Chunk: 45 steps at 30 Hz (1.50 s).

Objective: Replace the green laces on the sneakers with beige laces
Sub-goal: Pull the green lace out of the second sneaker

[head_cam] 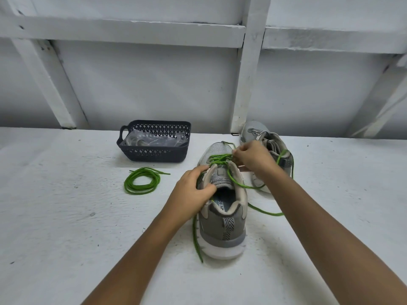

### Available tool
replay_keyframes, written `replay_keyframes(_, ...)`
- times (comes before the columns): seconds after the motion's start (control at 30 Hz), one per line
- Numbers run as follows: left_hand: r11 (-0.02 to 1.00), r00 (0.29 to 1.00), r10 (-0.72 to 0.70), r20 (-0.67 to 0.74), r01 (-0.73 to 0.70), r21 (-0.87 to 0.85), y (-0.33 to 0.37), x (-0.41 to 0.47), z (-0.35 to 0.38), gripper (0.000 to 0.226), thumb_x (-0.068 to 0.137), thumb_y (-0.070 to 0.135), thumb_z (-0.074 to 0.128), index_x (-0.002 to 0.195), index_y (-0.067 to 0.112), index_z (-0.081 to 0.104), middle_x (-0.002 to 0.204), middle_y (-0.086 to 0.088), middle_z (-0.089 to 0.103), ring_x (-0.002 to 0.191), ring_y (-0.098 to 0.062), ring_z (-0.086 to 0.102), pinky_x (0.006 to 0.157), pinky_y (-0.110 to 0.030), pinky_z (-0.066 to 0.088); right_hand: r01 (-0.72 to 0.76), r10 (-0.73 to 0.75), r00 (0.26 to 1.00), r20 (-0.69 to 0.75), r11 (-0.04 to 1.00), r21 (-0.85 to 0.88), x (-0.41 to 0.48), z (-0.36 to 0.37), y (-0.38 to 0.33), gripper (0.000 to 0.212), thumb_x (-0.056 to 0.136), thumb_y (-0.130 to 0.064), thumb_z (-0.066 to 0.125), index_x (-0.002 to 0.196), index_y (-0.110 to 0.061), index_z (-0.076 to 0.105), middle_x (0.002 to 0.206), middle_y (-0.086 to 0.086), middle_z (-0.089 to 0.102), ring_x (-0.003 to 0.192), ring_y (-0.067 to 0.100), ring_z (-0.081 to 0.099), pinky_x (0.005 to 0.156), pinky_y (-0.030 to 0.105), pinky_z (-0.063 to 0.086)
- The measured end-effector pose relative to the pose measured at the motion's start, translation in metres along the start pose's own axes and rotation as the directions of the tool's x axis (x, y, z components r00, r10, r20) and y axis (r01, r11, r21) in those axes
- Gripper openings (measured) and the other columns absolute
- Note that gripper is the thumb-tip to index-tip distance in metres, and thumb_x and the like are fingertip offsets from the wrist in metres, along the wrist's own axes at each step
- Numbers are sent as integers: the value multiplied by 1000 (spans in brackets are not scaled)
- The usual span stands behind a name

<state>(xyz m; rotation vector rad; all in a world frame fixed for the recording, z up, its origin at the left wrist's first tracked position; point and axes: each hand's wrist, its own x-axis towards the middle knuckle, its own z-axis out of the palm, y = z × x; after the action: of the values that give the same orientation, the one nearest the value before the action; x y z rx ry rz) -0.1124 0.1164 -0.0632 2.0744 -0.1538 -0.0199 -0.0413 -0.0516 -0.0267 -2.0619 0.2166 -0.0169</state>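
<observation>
1. A green lace (pixel 220 158) criss-crosses the front eyelets of the near sneaker (pixel 224 219), which stands heel toward the camera on a white table (pixel 66 205). Its 2 loose ends trail off the shoe, 1 down past the heel at left and 1 out to the right.
2. The right hand (pixel 253 156) pinches this lace at the crossings near the toe, fingers curled on the cord, apparently drawing it out of an eyelet.
3. The left hand (pixel 191 192) grips the shoe's left collar beside the tongue, steadying it. The lace lies just ahead of this hand's fingers.
4. A second green lace (pixel 142 181) lies coiled on the table to the left, well apart from both shoes, which suggests 1 sneaker is already stripped.
5. The far sneaker (pixel 255 130) sits behind the right hand. Whether it carries any lace of its own cannot be told.
6. A dark basket (pixel 154 155) further back holds clear plastic bags (pixel 154 139), possibly with the beige laces inside.
7. As judged here, the removal is about half done and no beige lacing has begun.
</observation>
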Motion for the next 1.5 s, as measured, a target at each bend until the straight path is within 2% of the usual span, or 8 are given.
replay_keyframes(0.2, 1000, 1000, -10, -4, 10, -1, 0, 1, 1, 67, 66, 41, 49, 132, 30, 50, 123, 5, 55, 110, -10, 53, 99, -34, 44, 80, 44, 938, -345, 938, 338, 14, -32, -17, 25, 101, -18, 38, 77, -13, 42, 66, 8, 56, 48, 15, 56, 46, 28, 51)
replay_keyframes(0.3, 1000, 1000, -11, -1, 11, -1, -1, 1, 1, 67, 66, 41, 49, 132, 29, 50, 122, 5, 56, 110, -10, 54, 98, -34, 45, -26, 78, 986, -146, 942, 333, 3, -21, -16, 27, 101, -24, 42, 85, -6, 53, 70, 10, 55, 57, 18, 56, 50, 29, 51)
replay_keyframes(0.43, 1000, 1000, -15, -3, 15, -6, -1, 1, 0, 67, 66, 41, 49, 132, 29, 51, 123, 6, 56, 110, -9, 54, 97, -31, 44, -30, 49, 990, 132, 989, -142, -4, -4, -5, 26, 93, -21, 58, 91, 4, 63, 71, 10, 59, 60, 17, 56, 55, 29, 53)
replay_keyframes(0.63, 1000, 1000, -16, 3, 16, -23, -1, 0, 0, 66, 67, 40, 49, 132, 30, 51, 123, 6, 56, 111, -9, 53, 97, -31, 44, -44, 41, 998, 47, 997, 63, 6, -6, -5, 21, 96, -11, 53, 80, 1, 59, 65, 12, 60, 56, 19, 59, 57, 30, 56)
replay_keyframes(0.87, 1000, 1000, -12, 5, 12, -26, -3, 1, 1, 62, 70, 38, 52, 131, 30, 51, 124, 8, 55, 112, -7, 51, 91, -25, 41, 75, 61, 947, -315, 913, 402, 15, -38, -17, 32, 100, -15, 44, 69, -7, 49, 63, 9, 54, 54, 18, 57, 55, 29, 55)
replay_keyframes(1.13, 999, 1000, -7, 3, 7, -38, -1, 1, 1, 64, 66, 39, 49, 129, 31, 51, 122, 7, 57, 110, -7, 52, 89, -23, 40, -9, 12, 994, 104, 1000, -29, -9, -5, 1, 22, 91, -17, 61, 75, -1, 61, 66, 9, 57, 56, 16, 55, 55, 26, 53)
replay_keyframes(1.23, 999, 1000, -10, 4, 10, -40, -1, 1, 0, 64, 66, 39, 50, 129, 30, 52, 122, 7, 57, 110, -7, 53, 92, -26, 42, 24, -20, 999, 43, 995, -92, -8, -2, 2, 27, 92, -11, 59, 66, -3, 57, 62, 9, 58, 53, 18, 56, 52, 25, 53)
replay_keyframes(1.5, 1000, 1000, -6, -6, 6, -17, -3, 2, 1, 66, 66, 39, 50, 130, 29, 52, 123, 7, 57, 113, -7, 52, 100, -30, 42, 124, -53, 966, -252, 954, 274, 7, -40, -18, 28, 98, -14, 48, 71, -6, 48, 61, 10, 58, 39, 9, 56, 39, 21, 49)
